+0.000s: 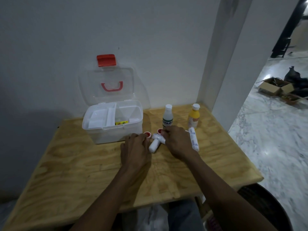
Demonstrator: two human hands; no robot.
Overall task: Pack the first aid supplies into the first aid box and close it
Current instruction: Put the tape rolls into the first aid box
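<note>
Left hand [135,148]: fingers curled onto a small red-capped tub [147,134]. Right hand [176,141]: a 2nd red-capped tub [160,131] is pinched; 2 white rolls [155,142] lie crossed between the hands. First aid box [113,121] sits open on the wooden table [83,164], lid against the wall. A clear bottle [167,116], yellow bottle [194,116] and wrapped bandage roll [194,141] are seen right.
</note>
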